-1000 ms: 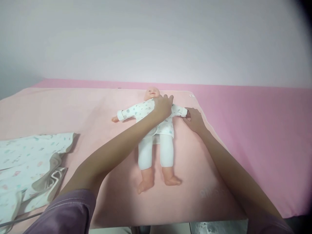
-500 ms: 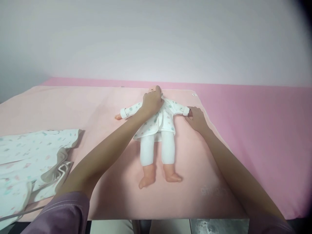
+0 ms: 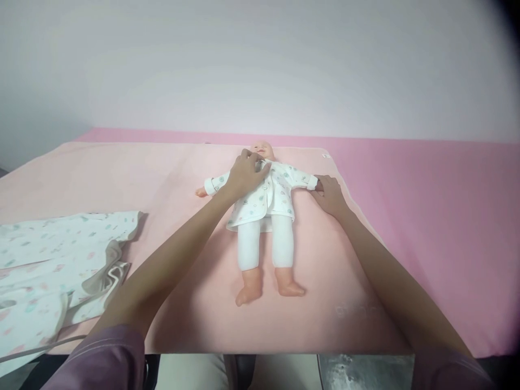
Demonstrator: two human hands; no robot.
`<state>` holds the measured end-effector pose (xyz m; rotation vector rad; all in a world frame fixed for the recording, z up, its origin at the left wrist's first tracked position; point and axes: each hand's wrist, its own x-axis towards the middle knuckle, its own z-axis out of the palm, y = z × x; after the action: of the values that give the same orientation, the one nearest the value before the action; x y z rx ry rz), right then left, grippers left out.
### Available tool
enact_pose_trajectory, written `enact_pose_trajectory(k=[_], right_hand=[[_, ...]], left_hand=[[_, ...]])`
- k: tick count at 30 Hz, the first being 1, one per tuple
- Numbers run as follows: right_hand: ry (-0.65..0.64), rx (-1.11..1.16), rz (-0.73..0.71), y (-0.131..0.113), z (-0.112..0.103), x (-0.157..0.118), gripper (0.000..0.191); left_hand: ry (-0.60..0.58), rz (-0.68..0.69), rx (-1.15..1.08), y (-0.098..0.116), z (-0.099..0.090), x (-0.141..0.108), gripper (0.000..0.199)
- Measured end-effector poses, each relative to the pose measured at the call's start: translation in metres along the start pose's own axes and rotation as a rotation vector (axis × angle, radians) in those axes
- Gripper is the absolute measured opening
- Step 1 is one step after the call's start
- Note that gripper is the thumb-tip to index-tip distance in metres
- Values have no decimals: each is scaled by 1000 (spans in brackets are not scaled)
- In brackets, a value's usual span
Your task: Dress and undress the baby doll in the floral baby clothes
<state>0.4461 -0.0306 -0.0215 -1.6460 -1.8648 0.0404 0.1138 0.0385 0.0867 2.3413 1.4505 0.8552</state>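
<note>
A baby doll (image 3: 264,189) lies on its back, feet toward me, in a white printed jacket (image 3: 280,200) and white leggings. My left hand (image 3: 247,174) rests at the jacket's collar, just below the doll's chin. Its thumb and fingers are apart, though part of the fingertips is hidden. My right hand (image 3: 330,195) closes round the doll's hand, at the cuff of the sleeve stretched out to the right. The doll's other arm reaches out to the left, its small hand (image 3: 200,192) showing past the cuff.
Folded white printed cloth (image 3: 65,244) lies at the left on the peach mat (image 3: 182,173). A thin grey cable (image 3: 44,346) crosses the lower left. Pink covering (image 3: 439,227) extends to the right, and a pale wall (image 3: 260,70) rises behind.
My left hand has drawn back from the doll's face down to the collar, its thumb and fingers spreading. My right hand stays at the doll's hand. The view has shifted slightly.
</note>
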Motion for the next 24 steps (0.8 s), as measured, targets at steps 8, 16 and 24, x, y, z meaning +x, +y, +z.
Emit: enact_pose_trajectory(k=[8,16,24], right_hand=[[-5,-3,-44,-67,-33,-17,84],[-59,36,-258,-201,-24,-58,26],[108,-12,-320,-204,-1,-67,5]], left_hand=[[-32,182,-112,-12,-35,-94,58],[76,231,-210,-21,-23,-161,37],[85,289,-182,-40,-28,-161,10]])
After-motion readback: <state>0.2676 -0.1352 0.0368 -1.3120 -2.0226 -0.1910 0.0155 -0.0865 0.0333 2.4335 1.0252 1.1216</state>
